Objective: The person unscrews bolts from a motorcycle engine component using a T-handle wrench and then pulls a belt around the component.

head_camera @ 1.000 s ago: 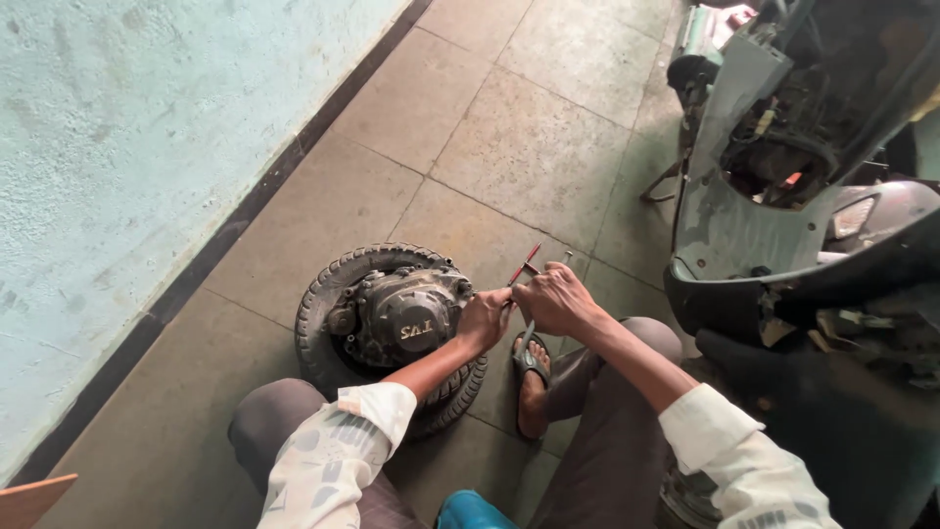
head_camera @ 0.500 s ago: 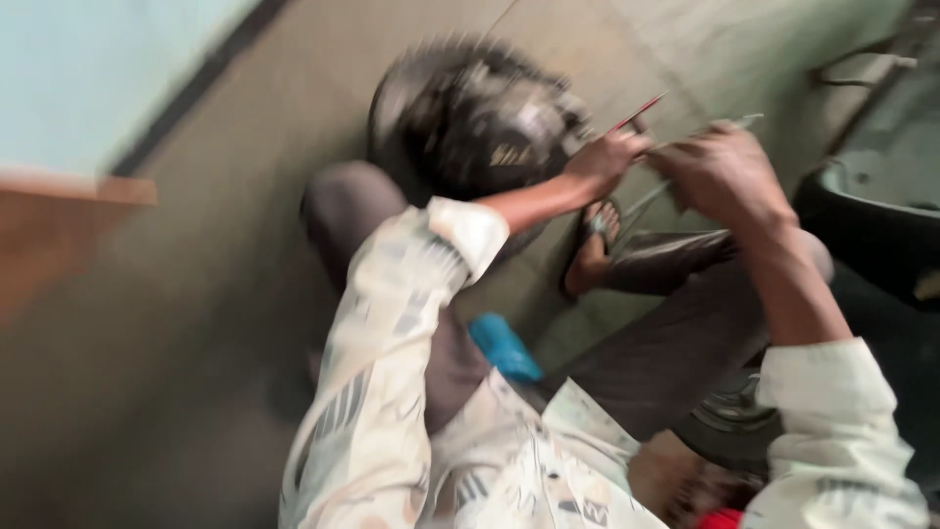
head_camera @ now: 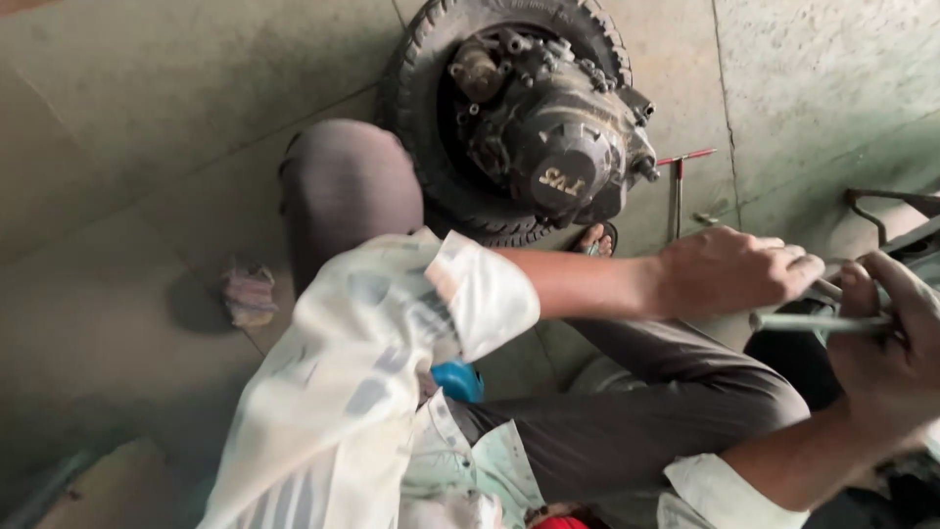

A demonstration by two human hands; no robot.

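Observation:
My left hand reaches out to the right with its fingers curled around the end of a thin grey metal rod. My right hand, at the frame's right edge, grips the same rod from the other side. Both hands are above my bent knee in dark trousers. Behind them, a scooter wheel with its dark engine block lies flat on the tiled floor. A red-handled T-shaped wrench lies on the floor just right of the wheel, apart from both hands.
A dirty rag lies on the floor at the left. A blue object sits under my left arm. My sandalled foot rests by the tyre. A dark metal stand of a scooter shows at the right edge.
The view swung round and closer. My hands moved away from the wheel to the right. The red-handled wrench, earlier at my hands, now lies on the floor, and both hands hold a grey rod.

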